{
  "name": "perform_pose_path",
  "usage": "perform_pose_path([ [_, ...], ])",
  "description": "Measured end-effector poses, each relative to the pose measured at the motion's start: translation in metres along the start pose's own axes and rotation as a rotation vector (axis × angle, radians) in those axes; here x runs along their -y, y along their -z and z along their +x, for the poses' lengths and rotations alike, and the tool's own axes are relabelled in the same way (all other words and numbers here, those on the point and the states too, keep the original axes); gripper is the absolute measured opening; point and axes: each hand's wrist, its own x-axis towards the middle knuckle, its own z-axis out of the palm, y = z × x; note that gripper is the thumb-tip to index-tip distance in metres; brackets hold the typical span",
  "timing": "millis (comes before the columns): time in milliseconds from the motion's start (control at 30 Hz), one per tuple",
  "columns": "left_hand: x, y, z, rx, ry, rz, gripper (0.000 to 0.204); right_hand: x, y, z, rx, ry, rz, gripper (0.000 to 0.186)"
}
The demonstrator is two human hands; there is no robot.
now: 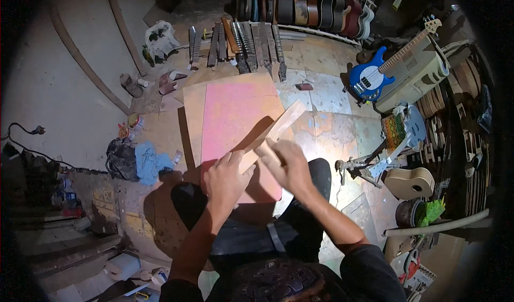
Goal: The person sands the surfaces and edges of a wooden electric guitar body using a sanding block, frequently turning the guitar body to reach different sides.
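Observation:
A long pale wooden strip slants from my hands up and to the right. My left hand grips its lower end. My right hand lies closed over the strip just above the left hand. Under the strip a pink board rests flat on a larger plywood sheet in front of my knees. My dark trousers and belt show below the hands.
Several guitar necks lie on the floor beyond the boards, with a rack of guitar bodies behind. A blue bass guitar leans at the right. An unfinished small guitar sits right. Rags lie left.

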Motion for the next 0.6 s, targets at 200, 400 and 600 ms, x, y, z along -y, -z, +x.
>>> perform_pose_path([
  [200, 0.002, -0.009, 0.001, -0.021, -0.046, -0.035, 0.043, -0.008, 0.001, 0.001, 0.041, -0.101, -0.008, 0.045],
  [400, -0.011, -0.007, 0.002, 0.024, 0.006, 0.056, 0.041, -0.025, 0.013, 0.018, 0.046, -0.191, 0.026, 0.044],
  [600, -0.007, -0.007, 0.002, -0.013, 0.001, 0.053, 0.043, -0.032, 0.009, 0.017, 0.068, -0.246, 0.015, 0.043],
])
